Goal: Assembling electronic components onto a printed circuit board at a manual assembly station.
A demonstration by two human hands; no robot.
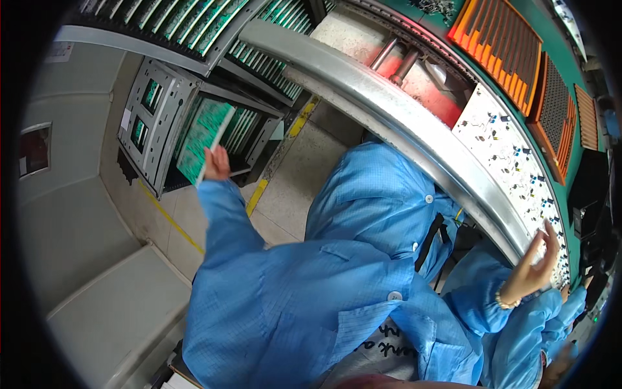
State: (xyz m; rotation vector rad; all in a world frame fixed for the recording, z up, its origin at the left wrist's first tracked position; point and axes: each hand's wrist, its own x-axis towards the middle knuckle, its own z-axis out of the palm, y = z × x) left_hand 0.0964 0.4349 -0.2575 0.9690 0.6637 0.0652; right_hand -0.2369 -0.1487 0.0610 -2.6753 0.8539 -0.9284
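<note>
On the left, my left hand (pixel 218 163) grips the near edge of a green circuit board (pixel 202 137) with a pale border. The board stands tilted at the mouth of a metal magazine rack (pixel 173 87), where more boards sit in slots. Over to the right, my right hand (pixel 535 264) hovers by a long white board (pixel 502 152) dotted with small blue, black and yellow components. Its fingers are apart, with nothing visible in them.
A curved metal rail (pixel 402 104) borders the bench. Orange slotted trays (pixel 497 48) lie on the green bench top (pixel 551 39). Another rack of boards (pixel 162 23) stands at the upper left. A co-worker's blue sleeve (pixel 526 337) is close beside my right arm.
</note>
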